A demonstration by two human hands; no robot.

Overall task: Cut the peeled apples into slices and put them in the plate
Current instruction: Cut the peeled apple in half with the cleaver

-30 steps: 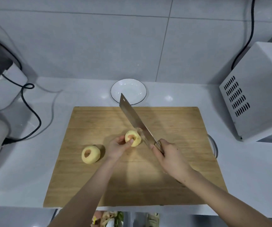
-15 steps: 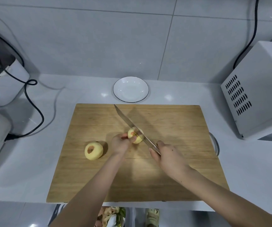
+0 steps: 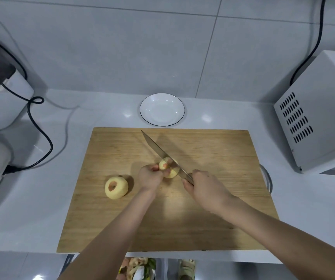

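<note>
Peelings [image 3: 136, 268] show below the counter's near edge, and from there I follow both forearms out over the wooden cutting board [image 3: 213, 150]. The right hand [image 3: 205, 190] is wrapped tight around the handle of a kitchen knife [image 3: 158, 150], whose long axis runs diagonally from that hand away to the far left, the tip close to the board's far edge. Just beyond and left of the right hand sits the cored, peeled apple [image 3: 170, 171] I am working on, near the board's middle. The blade crosses its right part, though I cannot tell how deep it has bitten. The left hand [image 3: 149, 176] pinches the apple from its left side, with the fingertips touching the fruit just beside the blade, so I judge the downward press has to stay to the right of those fingers. A second peeled apple [image 3: 116, 187], hole up and uncut, rests on the board well left of the left hand. Past the far edge, almost straight ahead of the apple, the white plate [image 3: 146, 110] stands on the counter with no slices in it; I judge the slicing is only beginning. A vented white appliance [image 3: 313, 118] stands to the far right, and a black cable [image 3: 41, 134] loops at the far left.
</note>
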